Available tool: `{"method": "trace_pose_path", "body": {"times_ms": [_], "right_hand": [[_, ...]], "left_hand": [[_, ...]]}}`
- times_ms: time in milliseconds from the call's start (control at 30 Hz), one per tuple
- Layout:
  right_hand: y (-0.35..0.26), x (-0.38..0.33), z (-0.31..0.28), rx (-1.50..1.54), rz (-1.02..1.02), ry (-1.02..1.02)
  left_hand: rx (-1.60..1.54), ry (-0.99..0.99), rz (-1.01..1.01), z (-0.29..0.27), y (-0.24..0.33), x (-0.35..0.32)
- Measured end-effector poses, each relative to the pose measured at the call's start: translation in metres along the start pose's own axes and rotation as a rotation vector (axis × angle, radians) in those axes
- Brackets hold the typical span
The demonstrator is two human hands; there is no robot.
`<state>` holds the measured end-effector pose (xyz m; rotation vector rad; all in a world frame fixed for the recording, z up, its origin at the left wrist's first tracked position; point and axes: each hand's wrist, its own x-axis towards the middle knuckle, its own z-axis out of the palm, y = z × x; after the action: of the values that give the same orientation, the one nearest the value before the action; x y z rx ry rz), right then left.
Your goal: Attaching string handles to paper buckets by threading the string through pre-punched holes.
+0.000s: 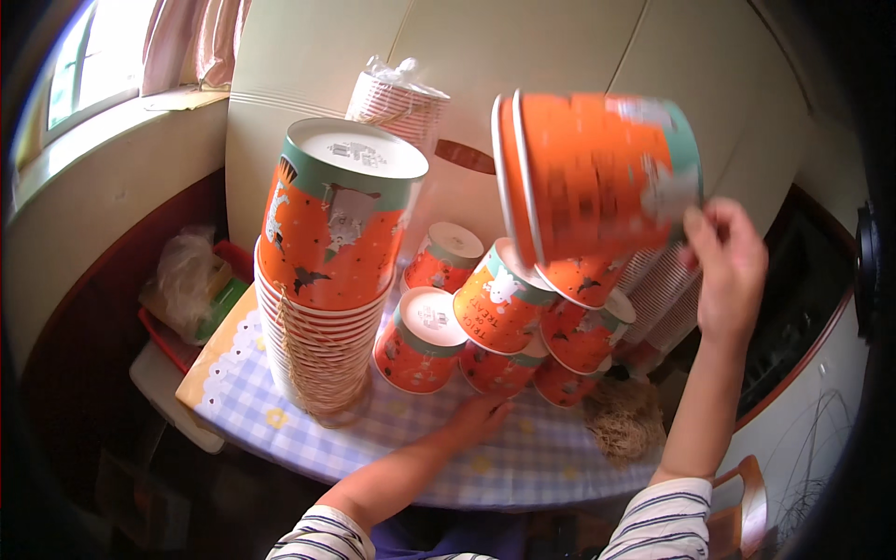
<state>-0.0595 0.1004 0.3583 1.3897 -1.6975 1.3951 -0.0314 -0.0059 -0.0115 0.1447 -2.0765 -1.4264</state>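
High on the right, my right hand (723, 261) grips the base edge of orange and green paper buckets (588, 177). Two rims show, so these are nested, tipped on their side and smeared by motion. Below them, several upside-down paper buckets stand stacked on the table, among them an upper one (499, 303) and a lower one (425, 336). My left hand (481, 417) lies low on the tablecloth by the base of the front bucket (502, 371), its partly visible fingers stretched out. Left of it rises a tall nested stack of buckets (341, 224).
Twine (322, 373) hangs on the tall stack. Behind it stands another stack (397, 103) topped with clear plastic. A tan fibrous bundle (623, 420) sits at the right of the checked tablecloth (420, 457). At left are a red tray (168, 322) and a plastic bag (187, 271).
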Motion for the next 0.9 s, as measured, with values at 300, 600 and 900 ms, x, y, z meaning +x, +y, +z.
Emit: {"method": "trace_pose_path", "body": {"times_ms": [300, 600, 900], "right_hand": [[0.042, -0.161, -0.085, 0.352, 0.483, -0.076], [0.088, -0.246, -0.075, 0.474, 0.63, -0.028], [0.114, -0.272, -0.137, 0.351, 0.487, 0.498]], "left_hand": [[-0.495, 0.448, 0.018, -0.018, 0.048, -0.033], [-0.275, 0.143, 0.159, -0.015, 0.12, -0.112], [-1.221, 0.307, -0.237, -0.034, 0.091, -0.157]]}}
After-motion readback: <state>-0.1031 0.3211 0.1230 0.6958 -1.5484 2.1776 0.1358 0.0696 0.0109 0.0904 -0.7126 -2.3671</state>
